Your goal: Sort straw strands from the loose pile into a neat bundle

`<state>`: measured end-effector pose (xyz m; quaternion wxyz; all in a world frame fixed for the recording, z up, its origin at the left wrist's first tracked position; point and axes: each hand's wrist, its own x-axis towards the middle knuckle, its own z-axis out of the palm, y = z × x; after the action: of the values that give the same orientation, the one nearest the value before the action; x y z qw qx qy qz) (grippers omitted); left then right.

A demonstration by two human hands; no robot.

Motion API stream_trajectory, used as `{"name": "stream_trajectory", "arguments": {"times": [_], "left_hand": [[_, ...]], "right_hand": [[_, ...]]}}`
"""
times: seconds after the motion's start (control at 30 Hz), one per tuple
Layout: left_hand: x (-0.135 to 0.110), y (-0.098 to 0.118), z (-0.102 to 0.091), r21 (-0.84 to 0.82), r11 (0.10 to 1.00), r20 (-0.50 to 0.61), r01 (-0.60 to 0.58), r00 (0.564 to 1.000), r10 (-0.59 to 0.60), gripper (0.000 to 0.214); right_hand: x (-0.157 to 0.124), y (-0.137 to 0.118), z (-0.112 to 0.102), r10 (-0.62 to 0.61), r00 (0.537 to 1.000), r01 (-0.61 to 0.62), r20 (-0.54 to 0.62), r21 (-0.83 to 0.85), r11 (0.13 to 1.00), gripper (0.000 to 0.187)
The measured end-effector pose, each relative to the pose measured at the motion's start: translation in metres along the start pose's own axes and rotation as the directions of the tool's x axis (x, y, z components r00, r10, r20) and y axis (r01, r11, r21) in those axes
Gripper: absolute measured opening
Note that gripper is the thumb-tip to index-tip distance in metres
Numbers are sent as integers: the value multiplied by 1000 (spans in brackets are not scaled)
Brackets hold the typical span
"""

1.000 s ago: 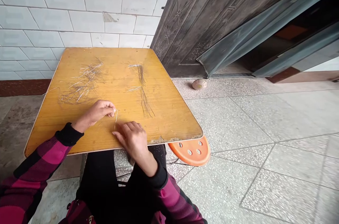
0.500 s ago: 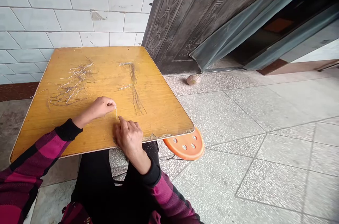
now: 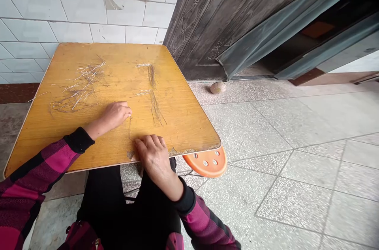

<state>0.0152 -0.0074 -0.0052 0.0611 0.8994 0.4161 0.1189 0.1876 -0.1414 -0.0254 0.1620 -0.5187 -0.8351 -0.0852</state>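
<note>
My left hand is closed in a pinch above the wooden table, its fingertips on a thin wire. The dark strand runs down toward the front edge and meets the curled fingers of my right hand, which rests at that edge with its fingertips partly hidden. A loose tangle of thin wires with whitish ends lies to the left. Two small bundles, an upper one and a lower one, lie to the right, their pale ends pointing left.
An orange stool with holes stands under the table's right corner. A pale ball sits on the floor by the dark carved door. White wall tiles rise behind the table. The front edge is chipped.
My right hand has drawn back to the table edge and its extended index finger has curled in. A longer stretch of wire now shows between the hands. The view has shifted slightly.
</note>
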Motion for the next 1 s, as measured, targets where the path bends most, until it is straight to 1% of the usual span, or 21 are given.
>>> {"name": "stream_trajectory", "arguments": {"times": [0.17,0.3,0.37,0.43,0.47,0.5,0.53,0.57,0.6,0.63,0.67,0.7,0.73,0.77,0.8,0.83,0.87,0.9,0.93,1.0], "left_hand": [[-1,0,-1,-12,999,-9,35,999,-35,18],[-3,6,-5,-5,998,9,65,998,-64,13],[-4,11,-6,32,997,16,74,997,-75,16],[-4,14,-7,47,997,7,65,998,-65,19],[-4,15,-7,31,998,-5,59,998,-59,19],[-4,15,-8,-7,998,-22,55,998,-56,19],[-4,15,-9,-70,996,-41,55,998,-58,18],[-5,14,-10,-154,986,-55,57,996,-66,17],[-5,13,-12,-252,966,-64,62,995,-81,15],[-5,12,-15,-352,934,-63,67,993,-95,13],[-6,12,-17,-442,894,-48,75,993,-107,11],[-7,11,-20,-518,851,-21,85,994,-112,10],[-7,11,-22,-575,813,10,97,994,-111,11],[-8,12,-24,-613,782,39,110,993,-109,11],[-8,13,-26,-637,761,62,122,992,-107,12],[-8,13,-27,-651,747,77,132,991,-108,12],[-9,14,-28,-658,739,89,144,990,-113,11],[-9,16,-29,-657,737,105,157,988,-117,11],[-9,17,-30,-648,742,123,173,985,-122,11],[-10,18,-32,-613,766,152,196,980,-130,12]], "right_hand": [[18,0,-10,-35,984,47,173,-65,997,15],[32,-2,-20,-76,944,99,322,-54,994,17],[36,-1,-22,-98,926,118,364,-34,992,17],[38,1,-21,-96,928,99,361,8,995,13],[38,4,-19,-74,939,62,337,45,997,11],[39,8,-16,-28,954,-1,298,95,996,8],[41,12,-13,45,968,-87,246,162,983,10],[42,16,-8,131,973,-178,192,257,950,14],[45,21,-4,218,964,-260,151,381,887,19],[48,26,1,291,947,-319,138,526,788,23],[51,29,5,332,929,-352,166,677,647,25],[55,32,8,334,915,-369,227,805,465,27],[58,34,11,297,906,-381,301,886,266,28],[61,35,13,243,898,-394,367,916,74,29],[64,34,14,191,888,-409,418,909,-84,30],[65,33,15,153,879,-421,452,886,-196,31],[66,31,15,136,871,-427,472,865,-262,31],[66,28,14,134,866,-430,482,854,-291,30],[66,25,14,137,864,-433,485,853,-291,30],[64,20,13,133,869,-438,477,866,-242,29]]}}
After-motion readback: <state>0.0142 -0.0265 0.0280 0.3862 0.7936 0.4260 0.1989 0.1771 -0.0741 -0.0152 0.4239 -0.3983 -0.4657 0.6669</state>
